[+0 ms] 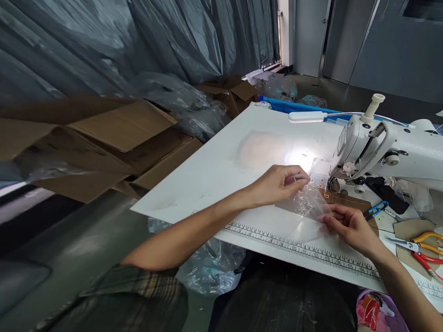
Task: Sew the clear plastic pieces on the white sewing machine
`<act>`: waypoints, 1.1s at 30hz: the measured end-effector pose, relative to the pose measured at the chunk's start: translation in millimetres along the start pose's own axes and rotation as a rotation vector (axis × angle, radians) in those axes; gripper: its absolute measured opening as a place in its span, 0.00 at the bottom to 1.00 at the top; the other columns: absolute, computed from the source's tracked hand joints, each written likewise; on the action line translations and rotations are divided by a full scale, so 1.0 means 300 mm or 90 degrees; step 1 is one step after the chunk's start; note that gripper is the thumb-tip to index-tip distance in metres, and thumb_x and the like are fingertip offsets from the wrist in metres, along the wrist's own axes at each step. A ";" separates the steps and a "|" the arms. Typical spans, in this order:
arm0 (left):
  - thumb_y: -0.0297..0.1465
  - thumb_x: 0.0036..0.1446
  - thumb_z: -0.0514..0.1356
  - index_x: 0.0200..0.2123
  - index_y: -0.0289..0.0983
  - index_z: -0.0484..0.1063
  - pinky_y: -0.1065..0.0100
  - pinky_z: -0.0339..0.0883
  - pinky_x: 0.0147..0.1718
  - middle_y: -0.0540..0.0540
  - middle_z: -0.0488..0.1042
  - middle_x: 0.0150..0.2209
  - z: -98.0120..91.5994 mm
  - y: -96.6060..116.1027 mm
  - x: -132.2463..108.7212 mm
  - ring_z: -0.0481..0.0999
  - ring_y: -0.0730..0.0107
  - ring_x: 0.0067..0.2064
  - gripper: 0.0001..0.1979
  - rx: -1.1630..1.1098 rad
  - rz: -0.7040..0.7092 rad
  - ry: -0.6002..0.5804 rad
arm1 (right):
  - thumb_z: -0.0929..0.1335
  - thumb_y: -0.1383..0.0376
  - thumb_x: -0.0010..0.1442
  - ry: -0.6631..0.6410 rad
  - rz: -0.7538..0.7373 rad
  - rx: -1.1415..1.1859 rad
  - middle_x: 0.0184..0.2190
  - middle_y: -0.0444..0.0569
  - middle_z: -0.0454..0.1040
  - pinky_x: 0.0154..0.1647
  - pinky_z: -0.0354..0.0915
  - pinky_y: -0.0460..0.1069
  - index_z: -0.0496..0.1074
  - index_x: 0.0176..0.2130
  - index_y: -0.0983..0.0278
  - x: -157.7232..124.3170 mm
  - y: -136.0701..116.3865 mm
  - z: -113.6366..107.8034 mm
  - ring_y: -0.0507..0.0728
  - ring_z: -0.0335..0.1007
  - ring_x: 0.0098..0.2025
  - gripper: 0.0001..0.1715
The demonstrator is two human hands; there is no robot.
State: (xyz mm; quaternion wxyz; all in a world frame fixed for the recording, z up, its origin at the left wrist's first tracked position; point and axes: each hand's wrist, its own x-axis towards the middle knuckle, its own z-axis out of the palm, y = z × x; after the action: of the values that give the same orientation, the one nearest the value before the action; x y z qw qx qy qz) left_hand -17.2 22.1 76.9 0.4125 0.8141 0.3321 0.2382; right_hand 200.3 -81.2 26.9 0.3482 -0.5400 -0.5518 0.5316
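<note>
A thin clear plastic piece (308, 210) with small red marks lies on the white sewing table (214, 175), just left of the needle of a white sewing machine (391, 152). My left hand (280, 184) pinches its upper edge with closed fingers. At its lower right edge my right hand (349, 226) grips it, fingers curled. A brown card strip (349, 202) lies under the plastic beside the machine's foot.
A printed ruler (311, 251) runs along the table's front edge. Blue clippers (377, 208), red-and-yellow scissors (420, 249) and a card piece sit at right. A lit lamp (308, 116) hangs over the table. Open cardboard boxes (114, 143) and plastic sheeting stand at left.
</note>
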 end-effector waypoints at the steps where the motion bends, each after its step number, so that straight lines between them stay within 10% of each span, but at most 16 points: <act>1: 0.35 0.64 0.54 0.40 0.36 0.73 0.72 0.65 0.29 0.50 0.75 0.29 -0.006 -0.016 0.027 0.72 0.75 0.29 0.11 0.080 0.017 0.004 | 0.69 0.48 0.57 0.041 0.002 -0.077 0.30 0.50 0.80 0.33 0.72 0.52 0.76 0.42 0.64 0.019 -0.002 -0.014 0.57 0.77 0.31 0.24; 6: 0.30 0.64 0.51 0.43 0.35 0.72 0.67 0.63 0.33 0.42 0.74 0.40 0.025 -0.120 0.203 0.73 0.66 0.37 0.11 0.489 0.099 -0.016 | 0.67 0.57 0.58 0.269 0.021 -0.449 0.24 0.46 0.77 0.28 0.62 0.49 0.78 0.34 0.60 0.115 0.001 -0.040 0.57 0.72 0.27 0.12; 16: 0.21 0.61 0.47 0.48 0.32 0.69 0.60 0.64 0.45 0.34 0.69 0.53 0.115 -0.222 0.442 0.72 0.56 0.48 0.16 0.571 0.179 -0.066 | 0.64 0.52 0.59 0.320 0.015 -0.445 0.24 0.47 0.77 0.28 0.59 0.48 0.77 0.36 0.60 0.126 0.044 -0.031 0.55 0.69 0.25 0.19; 21: 0.21 0.60 0.48 0.50 0.35 0.69 0.62 0.66 0.43 0.38 0.68 0.57 0.087 -0.197 0.359 0.73 0.61 0.47 0.17 0.524 0.220 -0.009 | 0.65 0.50 0.56 0.275 0.031 -0.359 0.22 0.45 0.73 0.26 0.62 0.48 0.74 0.37 0.62 0.105 0.010 -0.030 0.54 0.69 0.24 0.20; 26: 0.26 0.63 0.50 0.38 0.34 0.72 0.63 0.67 0.35 0.43 0.77 0.40 0.115 -0.165 0.179 0.73 0.66 0.36 0.11 0.473 0.401 0.033 | 0.66 0.53 0.54 0.302 -0.008 -0.375 0.22 0.45 0.73 0.27 0.64 0.49 0.71 0.33 0.62 0.071 0.000 -0.028 0.55 0.69 0.24 0.15; 33: 0.25 0.64 0.53 0.49 0.31 0.69 0.62 0.72 0.41 0.39 0.76 0.47 0.211 -0.151 0.073 0.76 0.64 0.44 0.12 0.459 0.460 0.088 | 0.62 0.63 0.60 0.280 -0.149 -0.538 0.34 0.50 0.79 0.30 0.65 0.49 0.76 0.35 0.61 0.051 0.030 0.027 0.57 0.75 0.33 0.14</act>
State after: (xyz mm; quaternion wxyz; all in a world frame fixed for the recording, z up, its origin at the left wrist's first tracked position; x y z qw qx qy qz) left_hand 23.7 25.5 7.2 -0.0256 0.9498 0.1172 0.2891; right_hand 192.0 -69.4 13.6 0.2646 -0.6677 -0.6898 0.0918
